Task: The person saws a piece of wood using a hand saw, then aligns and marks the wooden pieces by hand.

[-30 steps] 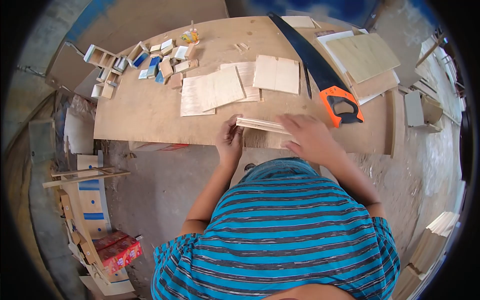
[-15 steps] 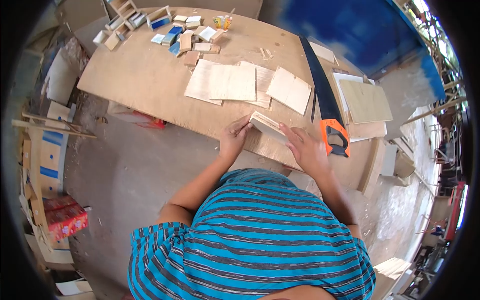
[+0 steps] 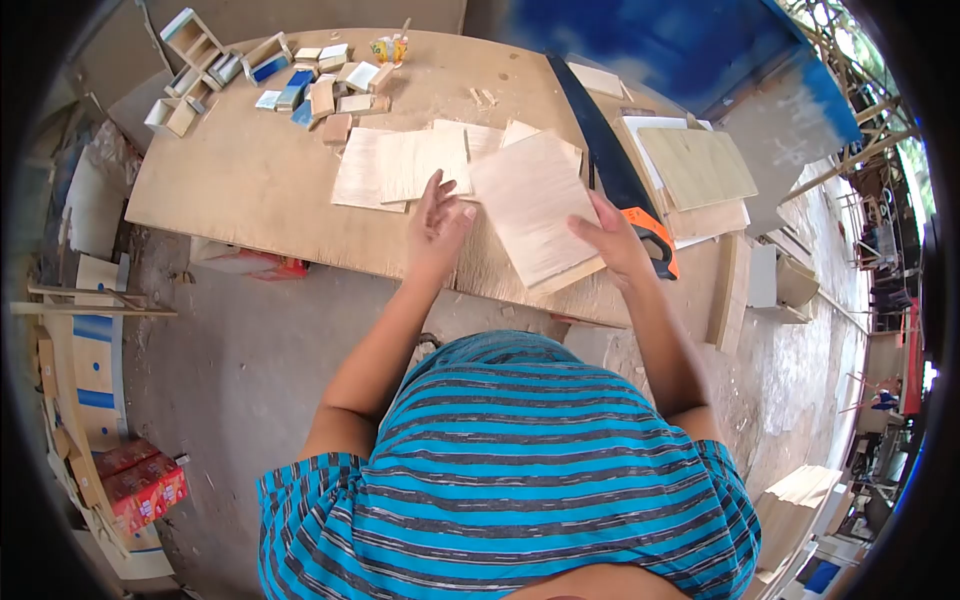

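Note:
My right hand (image 3: 612, 240) grips a stack of thin plywood panels (image 3: 535, 208) by its right edge, thumb on the top face. The stack is tilted, its broad face toward me, above the front edge of the wooden table (image 3: 240, 190). To its left, my left hand (image 3: 440, 225) is raised with fingers apart and holds nothing. Behind that hand, several loose plywood pieces (image 3: 415, 165) lie on the table, overlapping. A handsaw (image 3: 600, 150) with an orange and black handle lies just beyond my right hand, its handle partly covered.
Small wood blocks (image 3: 320, 98), some painted blue, sit at the back left beside a colourful cup (image 3: 388, 48). More panels (image 3: 695, 165) are stacked right of the saw. A blue-painted board (image 3: 680, 50) stands behind. A red box (image 3: 140, 485) rests on the floor at left.
The plywood stack has turned from edge-up to showing its broad face. My left hand has let go of it and moved left. My right hand still holds it.

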A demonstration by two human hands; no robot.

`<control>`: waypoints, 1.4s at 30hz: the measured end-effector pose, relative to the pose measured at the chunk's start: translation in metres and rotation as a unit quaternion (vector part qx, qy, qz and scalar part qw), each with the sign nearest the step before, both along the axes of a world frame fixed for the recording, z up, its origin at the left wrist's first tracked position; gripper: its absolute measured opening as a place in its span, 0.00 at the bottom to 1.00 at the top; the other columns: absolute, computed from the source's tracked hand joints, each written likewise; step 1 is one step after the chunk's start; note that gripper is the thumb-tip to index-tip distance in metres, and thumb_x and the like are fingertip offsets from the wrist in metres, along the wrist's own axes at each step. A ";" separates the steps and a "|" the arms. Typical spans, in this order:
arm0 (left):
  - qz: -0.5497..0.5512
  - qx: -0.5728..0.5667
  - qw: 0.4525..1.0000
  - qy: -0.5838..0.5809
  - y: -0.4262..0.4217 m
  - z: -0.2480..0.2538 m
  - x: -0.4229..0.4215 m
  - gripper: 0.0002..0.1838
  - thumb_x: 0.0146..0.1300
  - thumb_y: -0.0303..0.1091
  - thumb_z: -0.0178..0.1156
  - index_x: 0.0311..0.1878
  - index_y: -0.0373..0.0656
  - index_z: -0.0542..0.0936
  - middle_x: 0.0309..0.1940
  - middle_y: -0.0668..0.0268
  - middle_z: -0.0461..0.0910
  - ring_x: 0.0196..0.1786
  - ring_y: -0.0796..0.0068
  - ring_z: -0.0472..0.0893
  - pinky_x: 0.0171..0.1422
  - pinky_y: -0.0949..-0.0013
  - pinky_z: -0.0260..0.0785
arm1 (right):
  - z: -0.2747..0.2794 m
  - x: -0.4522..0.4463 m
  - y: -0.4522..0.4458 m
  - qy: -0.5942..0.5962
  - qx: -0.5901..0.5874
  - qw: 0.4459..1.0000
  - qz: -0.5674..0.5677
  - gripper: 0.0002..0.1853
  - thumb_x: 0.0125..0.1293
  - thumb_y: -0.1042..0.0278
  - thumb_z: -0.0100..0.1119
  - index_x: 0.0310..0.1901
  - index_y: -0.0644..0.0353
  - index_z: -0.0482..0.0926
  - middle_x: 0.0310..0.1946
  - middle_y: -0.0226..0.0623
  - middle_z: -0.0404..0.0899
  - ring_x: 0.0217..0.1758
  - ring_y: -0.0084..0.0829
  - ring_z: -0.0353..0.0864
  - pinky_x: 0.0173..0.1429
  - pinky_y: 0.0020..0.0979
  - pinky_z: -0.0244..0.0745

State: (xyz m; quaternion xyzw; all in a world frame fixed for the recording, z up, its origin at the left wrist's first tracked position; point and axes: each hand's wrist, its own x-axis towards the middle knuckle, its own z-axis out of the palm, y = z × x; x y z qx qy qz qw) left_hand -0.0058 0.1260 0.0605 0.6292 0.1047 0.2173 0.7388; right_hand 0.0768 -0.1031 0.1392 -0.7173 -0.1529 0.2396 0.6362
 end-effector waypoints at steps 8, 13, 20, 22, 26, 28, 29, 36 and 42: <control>-0.277 -0.384 0.874 0.112 -0.029 0.029 -0.012 0.33 0.63 0.43 0.58 0.67 0.37 0.61 0.58 0.57 0.71 0.61 0.64 0.72 0.63 0.61 0.66 | -0.035 -0.039 0.016 0.161 0.097 0.977 -0.101 0.27 0.65 0.66 0.60 0.63 0.64 0.64 0.56 0.36 0.72 0.57 0.27 0.72 0.61 0.31 0.67; -0.287 -0.362 0.871 0.165 -0.020 0.023 -0.016 0.31 0.61 0.35 0.60 0.64 0.34 0.63 0.57 0.53 0.71 0.58 0.63 0.74 0.62 0.62 0.68 | -0.070 -0.008 -0.014 -0.197 -0.119 0.969 -0.089 0.32 0.61 0.63 0.63 0.65 0.60 0.62 0.59 0.38 0.69 0.59 0.33 0.71 0.62 0.35 0.67; -0.350 -0.303 0.868 0.182 -0.040 0.040 -0.041 0.28 0.62 0.33 0.57 0.64 0.34 0.64 0.55 0.55 0.73 0.56 0.66 0.75 0.61 0.63 0.70 | 0.020 -0.009 -0.010 -0.397 -0.214 0.890 0.068 0.31 0.50 0.67 0.68 0.58 0.58 0.72 0.56 0.42 0.71 0.59 0.41 0.71 0.62 0.37 0.64; -0.344 -0.302 0.869 0.189 -0.042 0.045 -0.047 0.27 0.63 0.34 0.56 0.64 0.35 0.64 0.54 0.55 0.73 0.56 0.67 0.75 0.60 0.64 0.70 | 0.019 -0.011 -0.011 -0.355 -0.196 0.910 0.081 0.30 0.49 0.68 0.68 0.57 0.58 0.74 0.54 0.41 0.72 0.59 0.41 0.71 0.63 0.37 0.64; -0.335 -0.325 0.862 0.199 -0.039 0.038 -0.048 0.27 0.64 0.38 0.56 0.62 0.34 0.66 0.54 0.55 0.75 0.54 0.67 0.77 0.59 0.65 0.70 | 0.014 -0.010 -0.011 -0.352 -0.176 0.916 0.074 0.30 0.48 0.69 0.69 0.56 0.58 0.74 0.52 0.40 0.73 0.58 0.40 0.71 0.63 0.36 0.63; -0.303 -0.368 0.852 0.217 -0.037 0.040 -0.046 0.26 0.65 0.42 0.54 0.61 0.34 0.67 0.54 0.55 0.75 0.54 0.66 0.77 0.60 0.64 0.69 | 0.012 -0.008 -0.009 -0.352 -0.178 0.916 0.077 0.29 0.47 0.69 0.69 0.56 0.58 0.75 0.52 0.39 0.73 0.58 0.39 0.70 0.63 0.36 0.63; -0.286 -0.369 0.854 0.228 -0.038 0.042 -0.045 0.26 0.66 0.43 0.54 0.61 0.34 0.68 0.54 0.55 0.75 0.54 0.66 0.76 0.60 0.64 0.69 | 0.012 -0.008 -0.009 -0.350 -0.187 0.914 0.080 0.30 0.47 0.69 0.69 0.56 0.58 0.75 0.51 0.39 0.73 0.58 0.39 0.70 0.63 0.36 0.63; -0.268 -0.368 0.858 0.237 -0.038 0.040 -0.037 0.25 0.67 0.46 0.54 0.58 0.34 0.71 0.53 0.56 0.76 0.54 0.67 0.76 0.60 0.64 0.68 | 0.000 -0.008 -0.007 -0.349 -0.211 0.909 0.090 0.30 0.47 0.68 0.69 0.56 0.55 0.75 0.51 0.39 0.73 0.58 0.39 0.69 0.63 0.36 0.62; -0.287 -0.337 0.861 0.249 -0.037 0.036 -0.037 0.25 0.65 0.45 0.57 0.56 0.34 0.71 0.50 0.56 0.77 0.53 0.68 0.77 0.60 0.65 0.69 | -0.002 -0.014 -0.008 -0.334 -0.220 0.912 0.093 0.29 0.47 0.70 0.68 0.55 0.56 0.76 0.52 0.39 0.72 0.59 0.38 0.70 0.63 0.36 0.63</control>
